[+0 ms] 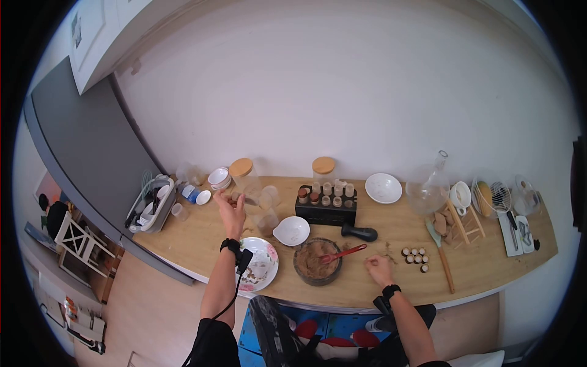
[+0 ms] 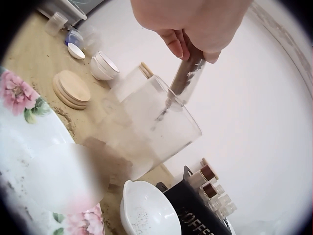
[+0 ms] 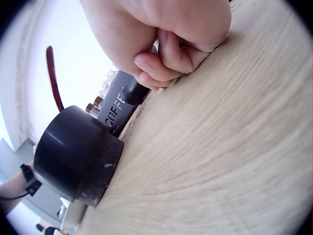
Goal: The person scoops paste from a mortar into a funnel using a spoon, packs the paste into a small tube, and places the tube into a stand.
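My left hand grips a small clear vial with brown matter inside. The vial slants mouth-down at the rim of a clear glass jar, with brown bits below its mouth. My right hand rests on the wooden table with its fingers curled; nothing shows between them. To its left is a dark bowl of brown powder, in which a red spoon stands tilted.
Around the hands are a floral plate, a white spouted bowl, a black rack of vials and a black-handled tool. Several small round pieces, a wooden-handled spatula and a large glass flask are farther right.
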